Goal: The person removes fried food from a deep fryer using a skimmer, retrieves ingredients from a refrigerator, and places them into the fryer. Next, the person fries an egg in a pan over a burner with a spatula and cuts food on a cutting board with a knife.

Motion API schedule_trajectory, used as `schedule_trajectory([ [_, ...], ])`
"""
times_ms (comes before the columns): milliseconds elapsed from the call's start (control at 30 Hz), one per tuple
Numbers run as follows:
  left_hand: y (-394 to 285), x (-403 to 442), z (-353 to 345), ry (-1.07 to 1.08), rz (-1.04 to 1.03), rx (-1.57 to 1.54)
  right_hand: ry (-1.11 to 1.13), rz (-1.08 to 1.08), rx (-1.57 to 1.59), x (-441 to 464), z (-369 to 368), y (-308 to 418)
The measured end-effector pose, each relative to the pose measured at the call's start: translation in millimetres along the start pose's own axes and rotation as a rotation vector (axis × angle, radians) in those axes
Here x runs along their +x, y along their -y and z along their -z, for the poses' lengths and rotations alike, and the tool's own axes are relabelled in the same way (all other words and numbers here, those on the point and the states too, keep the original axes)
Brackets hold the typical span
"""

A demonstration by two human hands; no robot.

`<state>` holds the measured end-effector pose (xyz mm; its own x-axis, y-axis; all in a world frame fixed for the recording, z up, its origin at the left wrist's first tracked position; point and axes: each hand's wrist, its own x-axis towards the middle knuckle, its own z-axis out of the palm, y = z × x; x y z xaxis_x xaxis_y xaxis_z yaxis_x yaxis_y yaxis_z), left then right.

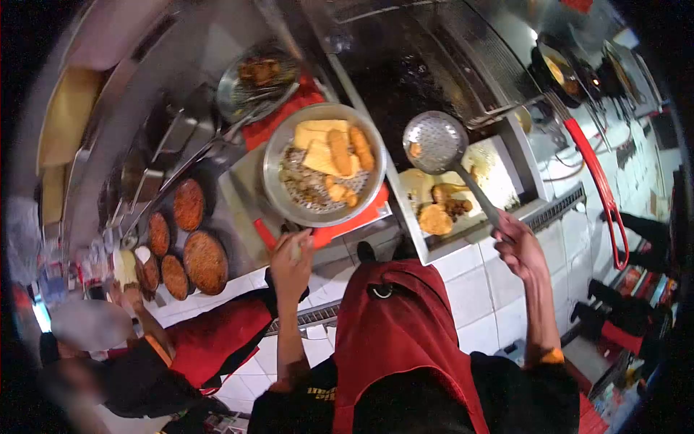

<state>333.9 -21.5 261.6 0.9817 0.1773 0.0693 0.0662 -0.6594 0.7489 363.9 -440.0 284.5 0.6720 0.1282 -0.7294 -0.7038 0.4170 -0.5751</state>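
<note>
Metal skimmer in grip, the right hand is closed around the end of its long handle, with the round, holed head reaching up and to the left of that hand and a small orange scrap lying in it. Under the skimmer, left of the right hand, a light tray carries a round golden piece and some browned bits. Farther beyond the right hand is a fryer with dark oil. The left hand is bent, its fingers drawn in close together just below the near rim of a wide metal bowl; whether it holds anything or touches the bowl, I cannot tell. Inside the bowl, ahead of the left hand, are flat yellow slices, two brown breaded sticks and small golden nuggets. Beyond the bowl from the left hand, a second bowl holds dark brown food. To the left of the left hand, round dishes of reddish food stand on the counter, and a co-worker's hand is near them. Right of the right hand hangs a long red handle.
</note>
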Motion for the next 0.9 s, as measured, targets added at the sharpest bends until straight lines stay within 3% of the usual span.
schedule_trajectory([
  [100,21.0,31.4,-11.2,0.074,-0.085,0.162,-0.011,0.048,-0.034,-46.6,-38.5,4.0],
  [200,23.2,56.0,-32.3,0.068,-0.061,-0.049,-0.011,0.073,-0.114,-76.6,-77.8,0.3],
  [333,18.6,72.6,-45.9,0.171,-0.008,-0.049,-0.006,0.156,-0.441,-80.8,-113.8,-30.4],
  [400,19.0,74.4,-49.4,0.195,-0.021,-0.062,-0.092,0.575,-1.053,-65.0,-119.1,-60.7],
  [567,35.3,70.5,-56.3,0.221,-0.124,-0.142,-0.036,0.788,-1.231,-67.0,-136.5,-68.3],
  [633,30.5,66.5,-48.2,0.179,-0.042,-0.112,0.011,0.881,-1.355,-65.4,-129.9,-65.4],
  [733,26.9,52.9,-37.2,0.061,-0.016,-0.087,-0.028,0.708,-1.46,-66.6,-125.6,-62.1],
  [767,24.5,50.0,-37.3,0.019,-0.043,-0.094,-0.037,0.853,-1.471,-57.5,-114.8,-67.0],
  [900,5.9,30.1,-22.3,-0.102,-0.039,-0.221,-0.051,0.976,-1.134,-52.5,-109.7,-46.6],
])
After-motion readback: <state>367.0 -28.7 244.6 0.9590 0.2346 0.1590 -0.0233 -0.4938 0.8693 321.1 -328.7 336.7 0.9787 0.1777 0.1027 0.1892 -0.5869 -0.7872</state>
